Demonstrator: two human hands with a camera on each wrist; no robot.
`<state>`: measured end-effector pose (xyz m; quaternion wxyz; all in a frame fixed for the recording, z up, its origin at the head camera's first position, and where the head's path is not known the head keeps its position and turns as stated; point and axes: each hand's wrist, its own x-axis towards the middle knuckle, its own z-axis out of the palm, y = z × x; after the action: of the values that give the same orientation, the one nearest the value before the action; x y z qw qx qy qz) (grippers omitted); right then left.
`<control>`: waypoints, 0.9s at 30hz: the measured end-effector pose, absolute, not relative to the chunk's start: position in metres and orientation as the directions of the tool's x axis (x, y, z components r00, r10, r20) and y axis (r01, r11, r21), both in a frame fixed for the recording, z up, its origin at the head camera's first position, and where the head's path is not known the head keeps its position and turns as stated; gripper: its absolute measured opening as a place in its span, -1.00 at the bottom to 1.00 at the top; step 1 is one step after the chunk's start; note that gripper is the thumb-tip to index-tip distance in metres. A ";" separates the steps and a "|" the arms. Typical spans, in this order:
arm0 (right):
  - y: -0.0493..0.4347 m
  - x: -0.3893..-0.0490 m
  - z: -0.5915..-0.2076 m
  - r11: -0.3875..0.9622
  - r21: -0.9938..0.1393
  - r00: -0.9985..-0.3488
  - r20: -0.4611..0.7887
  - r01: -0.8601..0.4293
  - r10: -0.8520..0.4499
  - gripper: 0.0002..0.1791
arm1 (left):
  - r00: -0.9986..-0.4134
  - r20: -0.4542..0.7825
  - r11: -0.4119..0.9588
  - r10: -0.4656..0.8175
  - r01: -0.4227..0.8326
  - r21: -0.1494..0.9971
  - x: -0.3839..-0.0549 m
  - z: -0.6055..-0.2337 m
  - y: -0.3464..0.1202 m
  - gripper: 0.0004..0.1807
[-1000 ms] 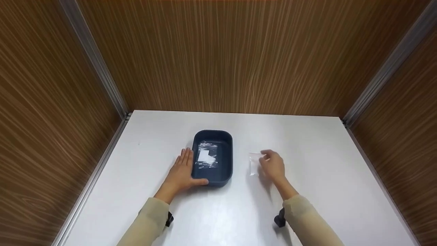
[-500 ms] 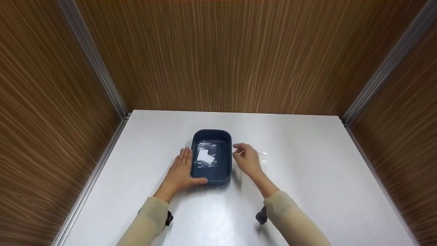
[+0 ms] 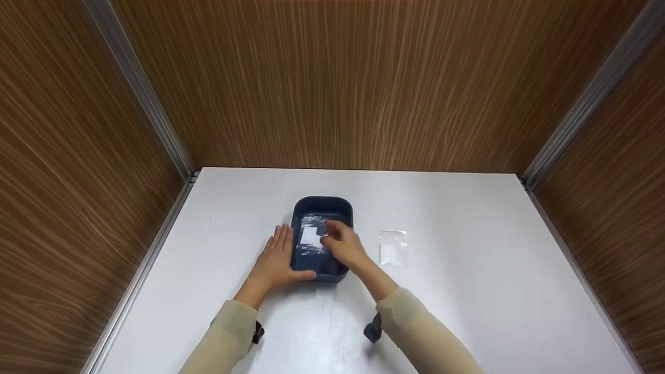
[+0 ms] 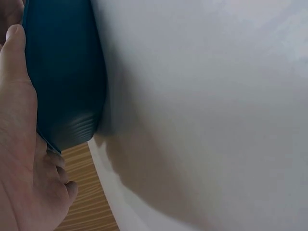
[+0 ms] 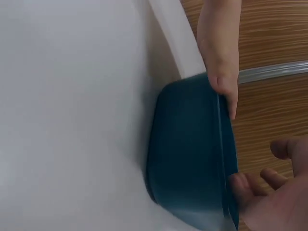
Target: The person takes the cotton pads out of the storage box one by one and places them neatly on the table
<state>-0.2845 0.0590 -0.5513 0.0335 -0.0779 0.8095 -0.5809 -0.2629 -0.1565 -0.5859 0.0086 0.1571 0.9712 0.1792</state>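
Note:
A dark blue, deep rectangular plastic container [image 3: 337, 272] stands on the table. My left hand [image 3: 275, 262] lies along its left side, fingers straight against the wall and thumb across the near rim; the left wrist view shows that hand [image 4: 24, 144] at the container wall [image 4: 67, 67]. Over the container's right half is my right hand [image 3: 345, 246], thumb and forefinger apart with nothing seen between them. Under its fingertips, clear plastic bags [image 3: 310, 236] with white pieces inside lie on the container floor, partly hidden. In the right wrist view the right fingers [image 5: 243, 190] reach over the rim.
Another small clear plastic bag [image 3: 393, 248] with a white piece inside lies flat on the white table [image 3: 467, 259], right of the container. Wood-grain panels [image 3: 332, 88] with metal edge strips enclose the table at the back and both sides.
My right hand has moved left from the bag on the table to over the container, leaving that bag lying there. My left hand has stayed against the container.

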 end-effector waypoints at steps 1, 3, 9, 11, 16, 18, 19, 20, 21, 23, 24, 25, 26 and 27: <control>0.056 -0.284 -0.552 0.263 -0.964 -0.986 -0.010 -0.034 -0.164 -0.34 | -0.950 0.040 0.886 0.310 0.304 0.349 -0.263 -0.586 -0.156 0.56; 0.050 -0.284 -0.556 0.167 -0.984 -0.985 -0.088 0.063 -0.146 -0.25 | -0.949 0.036 0.887 0.313 0.306 0.345 -0.264 -0.585 -0.155 0.57; 0.042 -0.288 -0.564 -0.021 -0.974 -0.972 -0.223 0.225 -0.073 -0.09 | -0.949 0.031 0.888 0.313 0.304 0.344 -0.261 -0.585 -0.154 0.57; 0.042 -0.290 -0.565 -0.058 -0.962 -0.963 -0.264 0.267 -0.047 -0.06 | -0.948 0.030 0.886 0.317 0.307 0.347 -0.262 -0.585 -0.153 0.58; 0.041 -0.294 -0.567 -0.120 -0.926 -0.934 -0.355 0.357 -0.040 -0.04 | -0.949 0.017 0.887 0.316 0.302 0.351 -0.262 -0.587 -0.154 0.58; 0.040 -0.296 -0.568 -0.142 -0.911 -0.922 -0.381 0.388 -0.072 -0.04 | -0.952 0.007 0.890 0.305 0.288 0.353 -0.261 -0.587 -0.156 0.57; 0.039 -0.297 -0.569 -0.152 -0.905 -0.917 -0.389 0.398 -0.086 -0.03 | -0.954 0.004 0.892 0.300 0.282 0.354 -0.261 -0.587 -0.156 0.57; 0.039 -0.298 -0.569 -0.169 -0.897 -0.913 -0.395 0.408 -0.102 -0.04 | -0.955 0.006 0.892 0.297 0.279 0.356 -0.261 -0.587 -0.157 0.57; 0.038 -0.299 -0.569 -0.187 -0.890 -0.909 -0.400 0.415 -0.114 -0.04 | -0.955 0.015 0.889 0.296 0.282 0.361 -0.261 -0.587 -0.157 0.57; 0.038 -0.301 -0.570 -0.221 -0.873 -0.900 -0.415 0.435 -0.132 -0.09 | -0.954 0.029 0.884 0.300 0.289 0.367 -0.261 -0.586 -0.157 0.56; 0.038 -0.302 -0.571 -0.236 -0.865 -0.896 -0.422 0.443 -0.137 -0.16 | -0.952 0.035 0.883 0.304 0.295 0.365 -0.261 -0.586 -0.158 0.56; 0.038 -0.303 -0.571 -0.248 -0.857 -0.892 -0.431 0.452 -0.138 -0.25 | -0.951 0.037 0.882 0.307 0.299 0.364 -0.261 -0.586 -0.157 0.57; 0.038 -0.303 -0.571 -0.258 -0.850 -0.888 -0.439 0.459 -0.134 -0.34 | -0.950 0.038 0.881 0.311 0.303 0.364 -0.261 -0.586 -0.157 0.57; 0.038 -0.303 -0.572 -0.263 -0.846 -0.886 -0.446 0.464 -0.129 -0.43 | -0.949 0.036 0.881 0.314 0.305 0.363 -0.260 -0.585 -0.157 0.57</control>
<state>-0.3035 0.0384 -0.5720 0.1900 0.1452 0.5766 -0.7812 -0.2605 -0.1569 -0.5854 0.0121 0.1594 0.9696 0.1852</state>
